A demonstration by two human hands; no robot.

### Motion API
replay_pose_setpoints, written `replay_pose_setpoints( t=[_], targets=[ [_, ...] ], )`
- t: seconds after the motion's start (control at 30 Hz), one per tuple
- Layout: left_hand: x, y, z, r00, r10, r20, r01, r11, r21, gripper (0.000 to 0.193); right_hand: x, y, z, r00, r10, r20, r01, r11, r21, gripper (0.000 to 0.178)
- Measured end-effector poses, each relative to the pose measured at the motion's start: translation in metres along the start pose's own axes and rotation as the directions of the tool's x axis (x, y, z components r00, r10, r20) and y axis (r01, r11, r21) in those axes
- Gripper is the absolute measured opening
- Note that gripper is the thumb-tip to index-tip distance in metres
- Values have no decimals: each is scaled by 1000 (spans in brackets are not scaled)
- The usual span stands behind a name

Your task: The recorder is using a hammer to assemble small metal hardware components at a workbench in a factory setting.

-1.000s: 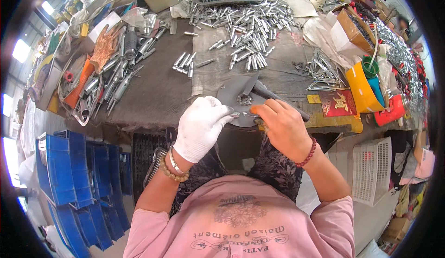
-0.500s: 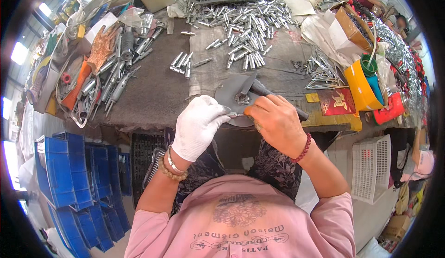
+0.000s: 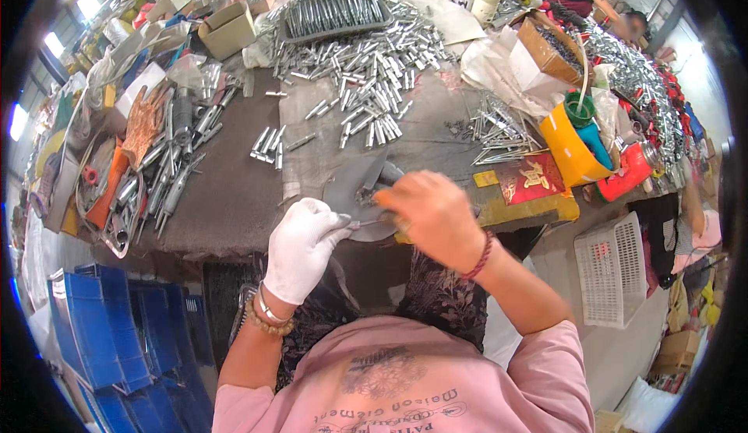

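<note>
My left hand (image 3: 304, 248), in a white glove, pinches a slim metal rod (image 3: 366, 223) that points right. Bare and blurred by motion, my right hand (image 3: 440, 219) hovers just right of the rod's tip; its fingertips are smeared, so I cannot tell what they hold. Beneath both hands lies a grey round dish-like piece (image 3: 340, 191) at the table's near edge. Small dark bits (image 3: 365, 197) sit in its middle. A dark cylinder (image 3: 392, 173) rests behind my right fingers, mostly hidden.
Short metal tubes (image 3: 374, 114) lie in a heap below a filled dark tray (image 3: 335, 29). Tools (image 3: 171, 160) crowd the left, with blue bins (image 3: 97, 324) below. At right are thin rods (image 3: 499, 133), a yellow container (image 3: 573, 149), a red bottle (image 3: 627, 172) and a white basket (image 3: 612, 273).
My right hand has lifted off the rod and moved away from my left fingers, which still hold it. The whole view has shifted, so the table things appear further left.
</note>
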State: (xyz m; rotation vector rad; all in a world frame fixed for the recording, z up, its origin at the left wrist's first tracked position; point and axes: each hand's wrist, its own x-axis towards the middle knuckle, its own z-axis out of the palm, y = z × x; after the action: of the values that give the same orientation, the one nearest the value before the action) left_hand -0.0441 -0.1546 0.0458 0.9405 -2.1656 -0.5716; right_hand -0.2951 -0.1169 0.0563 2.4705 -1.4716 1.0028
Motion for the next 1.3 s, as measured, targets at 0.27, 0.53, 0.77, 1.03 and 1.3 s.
replay_pose_setpoints(
  t=[0.27,0.53,0.77,1.03,1.3],
  targets=[
    [0,2,2,999,-24,-23,23,999,-27,16,-10,125,-42,861,509,-18,-488,815,-313,16],
    [-2,2,2,999,-21,-31,20,999,-34,20,6,131,-20,843,537,39,-481,783,-394,18],
    [0,-3,3,998,30,-61,-31,999,-10,20,15,121,-28,843,532,76,-516,841,-162,20],
    [-6,-6,7,994,87,-60,-80,990,114,20,21,-11,-6,969,111,219,-198,880,431,23],
    [-6,-10,5,994,96,-56,-89,989,121,21,24,-13,8,970,4,244,-80,951,300,23]
  ],
)
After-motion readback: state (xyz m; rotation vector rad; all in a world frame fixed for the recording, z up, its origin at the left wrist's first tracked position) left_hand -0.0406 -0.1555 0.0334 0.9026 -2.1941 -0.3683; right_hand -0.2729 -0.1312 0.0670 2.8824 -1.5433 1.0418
